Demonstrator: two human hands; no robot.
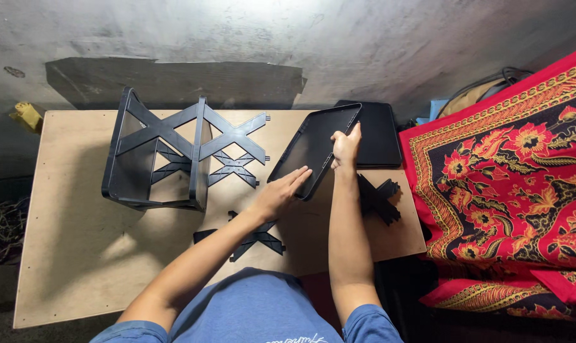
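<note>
A black plastic shelf tray (pixel 310 143) is tilted up off the wooden board (pixel 78 241), right of centre. My right hand (pixel 346 147) grips its right rim with the fingers curled over the edge. My left hand (pixel 280 194) lies flat against its lower left corner, fingers spread. To the left stands a partly assembled black rack (pixel 157 152) with X-shaped braces and two upright shelf panels.
Loose black X-shaped braces lie by the rack (pixel 234 166), under my left forearm (pixel 250 238) and behind my right arm (pixel 378 198). Another black tray (pixel 380 133) lies flat behind the held one. A red patterned cloth (pixel 510 184) covers the right side. Concrete floor lies beyond.
</note>
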